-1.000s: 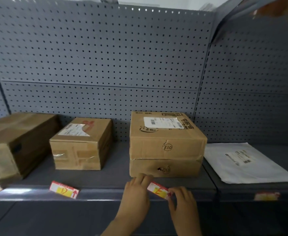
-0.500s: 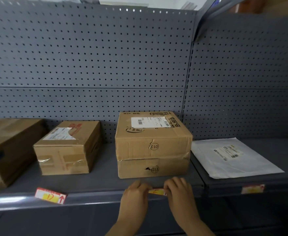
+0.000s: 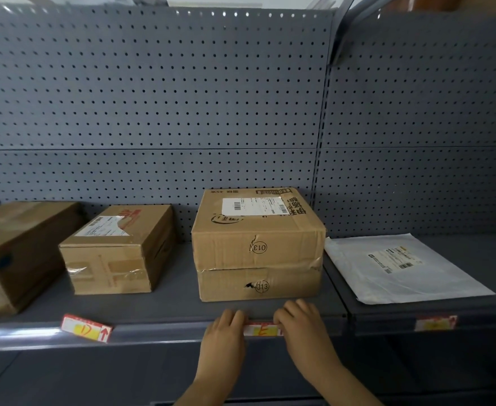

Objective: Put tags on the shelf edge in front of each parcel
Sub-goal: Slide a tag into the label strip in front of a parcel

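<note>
Head view. A grey shelf edge (image 3: 159,335) runs across the lower frame, backed by a perforated grey panel (image 3: 153,98).

Both hands are at the edge, directly in front of the stacked boxes. The left hand (image 3: 223,335) has its fingers curled over the left end of tag E (image 3: 262,330); the right hand (image 3: 299,323) has its fingers curled over the right end. The tag lies flat along the edge strip, level, with its red-and-white border and yellow centre showing between the two hands. Each hand presses or pinches an end of the tag; the thumbs are hidden, so the exact grip cannot be told.

The upper box (image 3: 258,230), marked 010, sits squarely on the lower box (image 3: 260,284), marked 013. The lower box stands just behind tag E.

To the left, tag D (image 3: 86,328) rests on the edge, tilted, its left end raised. It lies in front of the small box (image 3: 115,250), which carries a torn label on top. Further left, a large box (image 3: 15,253) is partly cut off by the frame.

To the right, on the adjoining shelf bay, a white mailer (image 3: 402,268) lies flat. A third tag (image 3: 435,322) sits level in the edge strip in front of it; its lettering is too blurred to read.
</note>
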Action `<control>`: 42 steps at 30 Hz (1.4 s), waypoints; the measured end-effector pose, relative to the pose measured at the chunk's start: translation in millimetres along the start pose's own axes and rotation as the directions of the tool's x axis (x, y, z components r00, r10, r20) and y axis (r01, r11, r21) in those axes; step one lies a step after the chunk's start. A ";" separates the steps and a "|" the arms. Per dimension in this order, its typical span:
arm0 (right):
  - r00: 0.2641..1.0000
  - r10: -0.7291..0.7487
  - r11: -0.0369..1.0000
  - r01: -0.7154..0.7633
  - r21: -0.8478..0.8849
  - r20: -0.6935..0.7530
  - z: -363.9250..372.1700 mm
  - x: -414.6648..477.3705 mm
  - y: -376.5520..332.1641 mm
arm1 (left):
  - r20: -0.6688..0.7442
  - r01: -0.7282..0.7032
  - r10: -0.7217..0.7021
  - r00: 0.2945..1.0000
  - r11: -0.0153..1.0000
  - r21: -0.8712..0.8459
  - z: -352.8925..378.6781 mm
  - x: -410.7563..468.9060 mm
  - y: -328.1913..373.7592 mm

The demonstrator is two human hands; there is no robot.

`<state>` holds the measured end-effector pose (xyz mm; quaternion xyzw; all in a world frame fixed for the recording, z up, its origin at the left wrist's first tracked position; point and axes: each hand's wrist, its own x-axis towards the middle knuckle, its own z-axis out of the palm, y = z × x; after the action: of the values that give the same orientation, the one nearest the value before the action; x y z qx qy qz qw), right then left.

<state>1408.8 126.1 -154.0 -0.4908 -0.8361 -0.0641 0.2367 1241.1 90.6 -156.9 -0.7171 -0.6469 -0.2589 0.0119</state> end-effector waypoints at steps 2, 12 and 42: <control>1.000 -0.017 1.000 0.017 -0.004 0.006 -1.1 0.8 0.1 | -0.032 -0.015 0.015 0.999 1.000 -0.003 3.0 -1.7 -1.6; 0.998 0.046 0.998 -0.045 0.039 -0.032 10.6 -2.0 -6.1 | -0.002 -0.006 0.006 1.000 0.997 0.081 5.1 -3.9 -6.4; 0.993 -0.080 0.986 0.091 0.138 -0.081 14.6 0.7 -5.6 | -0.112 0.033 -0.024 0.993 0.996 0.078 16.3 -3.4 -6.7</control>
<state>1398.9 128.7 -165.8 -0.4337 -0.8493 -0.0333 0.2991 1240.6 94.3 -174.4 -0.6914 -0.6651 -0.2726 0.0726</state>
